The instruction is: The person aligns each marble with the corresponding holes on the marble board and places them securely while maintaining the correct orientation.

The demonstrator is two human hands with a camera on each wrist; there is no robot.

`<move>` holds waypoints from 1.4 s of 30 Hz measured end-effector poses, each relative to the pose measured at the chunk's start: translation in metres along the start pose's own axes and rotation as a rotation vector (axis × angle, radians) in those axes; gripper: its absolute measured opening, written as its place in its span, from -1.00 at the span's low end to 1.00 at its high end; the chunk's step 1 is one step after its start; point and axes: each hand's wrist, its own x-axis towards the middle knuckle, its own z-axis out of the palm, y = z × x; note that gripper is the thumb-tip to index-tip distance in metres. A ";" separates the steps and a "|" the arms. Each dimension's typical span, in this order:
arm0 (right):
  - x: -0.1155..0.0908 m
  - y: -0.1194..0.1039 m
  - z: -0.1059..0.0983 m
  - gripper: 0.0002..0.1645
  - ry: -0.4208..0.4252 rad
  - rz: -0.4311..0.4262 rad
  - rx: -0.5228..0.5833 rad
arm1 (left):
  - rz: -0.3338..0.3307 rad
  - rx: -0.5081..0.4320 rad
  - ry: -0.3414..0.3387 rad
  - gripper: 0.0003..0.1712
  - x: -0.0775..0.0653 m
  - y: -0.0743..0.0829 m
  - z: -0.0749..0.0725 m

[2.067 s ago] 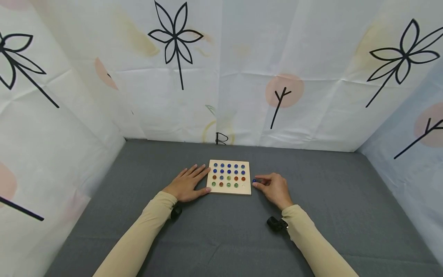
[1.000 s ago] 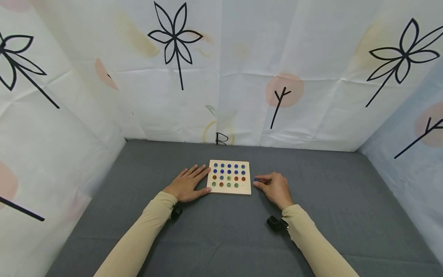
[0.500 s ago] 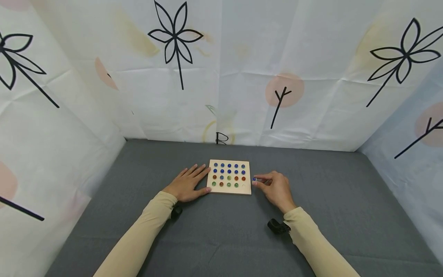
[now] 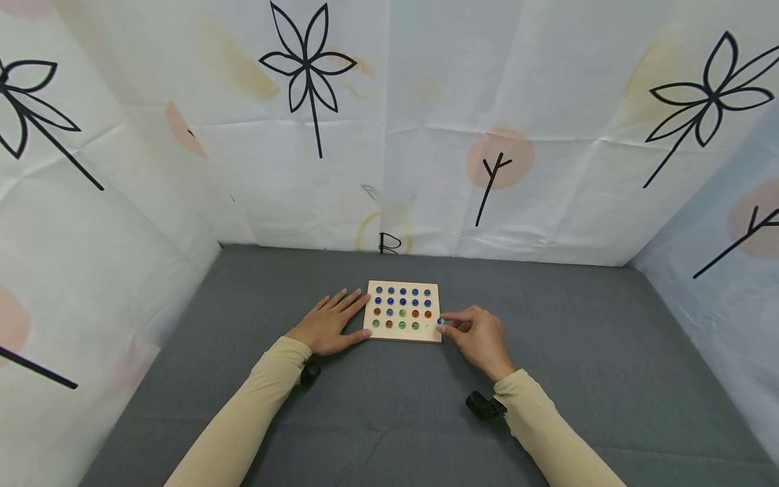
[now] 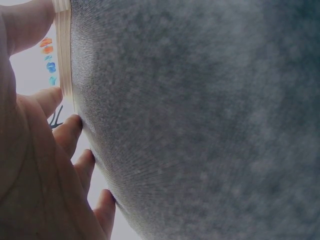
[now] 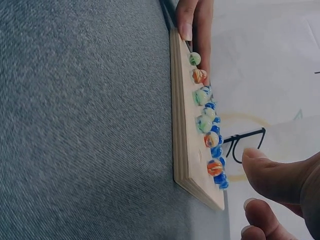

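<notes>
A pale wooden board point(image 4: 433, 335) lies on the grey cloth, with rows of blue, orange and green glass marbles point(image 4: 403, 302) in its hollows. One bare hollow point(image 6: 200, 156) shows at the near right corner. Spread flat at the board's left edge, my left hand point(image 4: 329, 331) touches it with thumb and index finger. My right hand point(image 4: 483, 341) pinches a blue marble point(image 4: 441, 321) between thumb and fingertips, over the board's right edge. In the right wrist view the thumb point(image 6: 272, 175) hides that marble.
Grey cloth point(image 4: 377, 419) covers the table around the board. White printed sheets point(image 4: 426, 88) stand as walls behind and on both sides. A dark wrist camera point(image 4: 485, 406) sits under the right wrist, another point(image 4: 310, 373) under the left.
My right hand has moved a little left with the blue marble, from beside the board to over its right edge. The left hand and the board have stayed put.
</notes>
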 end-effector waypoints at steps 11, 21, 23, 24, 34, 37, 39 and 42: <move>-0.001 -0.002 0.011 -0.75 -0.002 -0.025 0.020 | 0.003 -0.006 0.005 -0.08 0.000 -0.001 0.000; 0.001 -0.002 0.019 -0.79 -0.018 -0.010 0.035 | 0.009 0.001 0.017 -0.08 0.001 -0.003 0.001; 0.002 -0.001 0.021 -0.79 -0.023 -0.006 0.034 | 0.013 0.002 0.021 -0.08 0.001 -0.003 0.001; 0.003 -0.001 0.021 -0.80 -0.024 -0.005 0.033 | 0.016 0.003 0.024 -0.08 0.001 -0.003 0.001; 0.006 0.002 0.027 -0.80 -0.023 0.004 0.031 | 0.012 -0.002 0.015 -0.07 0.002 -0.004 0.003; 0.007 0.002 0.027 -0.80 -0.020 0.004 0.028 | 0.009 0.000 0.013 -0.07 0.002 -0.004 0.003; 0.007 0.002 0.028 -0.80 -0.018 0.006 0.027 | 0.007 0.002 0.012 -0.07 0.002 -0.005 0.003; 0.007 0.001 0.028 -0.80 -0.012 0.005 0.026 | 0.012 -0.001 0.017 -0.07 0.001 -0.004 0.002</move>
